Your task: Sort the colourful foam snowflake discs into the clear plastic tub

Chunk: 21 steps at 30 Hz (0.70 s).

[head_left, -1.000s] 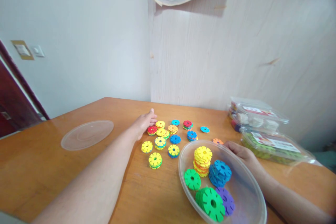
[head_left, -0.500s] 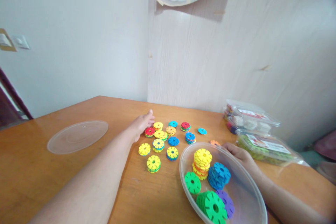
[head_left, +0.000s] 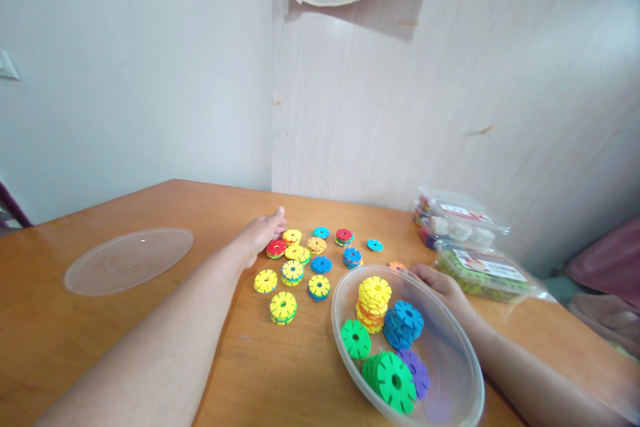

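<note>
My left hand (head_left: 264,232) lies on its side at the left of the loose slotted discs, its fingers stretched out and partly hidden, holding nothing. Nearest to it are a red disc (head_left: 276,249) and a yellow disc (head_left: 292,237). My right hand (head_left: 441,285) grips the far right rim of a clear plastic tub (head_left: 453,360), with some fingers out of sight. Inside the tub stand a yellow and orange stack (head_left: 373,300), a blue stack (head_left: 404,324) and a green stack (head_left: 393,381). A green disc (head_left: 356,339) and a purple disc (head_left: 416,373) are beside them.
A clear oval lid (head_left: 130,261) rests on the wooden table (head_left: 240,380) at the left. Transparent food boxes (head_left: 463,223) are piled at the right, with another box (head_left: 493,273) of green contents in front. The wall rises behind the table.
The whole scene has shifted slightly left as the camera turned right. Both hands, the tub and the discs keep about the same places relative to one another.
</note>
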Tool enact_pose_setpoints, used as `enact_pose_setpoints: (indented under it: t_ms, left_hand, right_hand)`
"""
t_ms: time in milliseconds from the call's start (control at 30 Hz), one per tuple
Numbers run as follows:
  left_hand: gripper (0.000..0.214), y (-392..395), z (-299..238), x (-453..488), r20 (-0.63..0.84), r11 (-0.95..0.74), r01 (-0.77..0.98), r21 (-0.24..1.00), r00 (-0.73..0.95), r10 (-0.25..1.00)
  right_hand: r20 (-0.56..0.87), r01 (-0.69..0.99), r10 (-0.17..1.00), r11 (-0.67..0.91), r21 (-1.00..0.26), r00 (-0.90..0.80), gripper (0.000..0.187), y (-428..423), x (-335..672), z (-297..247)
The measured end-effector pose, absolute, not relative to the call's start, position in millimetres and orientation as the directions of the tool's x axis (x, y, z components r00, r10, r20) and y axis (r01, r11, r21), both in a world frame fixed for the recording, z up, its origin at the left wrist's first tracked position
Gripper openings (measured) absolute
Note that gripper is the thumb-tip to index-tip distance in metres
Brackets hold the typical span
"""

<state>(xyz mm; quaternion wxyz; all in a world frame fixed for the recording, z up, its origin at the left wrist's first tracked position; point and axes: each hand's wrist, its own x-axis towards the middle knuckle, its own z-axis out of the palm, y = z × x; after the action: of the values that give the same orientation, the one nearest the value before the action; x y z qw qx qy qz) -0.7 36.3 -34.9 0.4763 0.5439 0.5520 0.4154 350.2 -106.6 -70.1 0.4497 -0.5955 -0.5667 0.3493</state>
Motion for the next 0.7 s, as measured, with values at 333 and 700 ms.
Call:
enact_pose_setpoints:
  t_ms: [333,700]
  left_hand:
    - [0.061,39.4,-38.9,-2.9,-0.041,0.032,0.227,0.973,0.034,0.999]
    - [0.058,43.6,-41.8,-5.7,-0.040,0.036,0.234,0.972,0.011,0.999]
  right_hand:
    - [0.130,0.345,0.986,0.087,-0.935,0.104,0.054,-104.5,349.7,-70.1]
    - [0.146,0.319,0.986,0.113,-0.941,0.082,0.052,-104.0,347.9,-65.1]
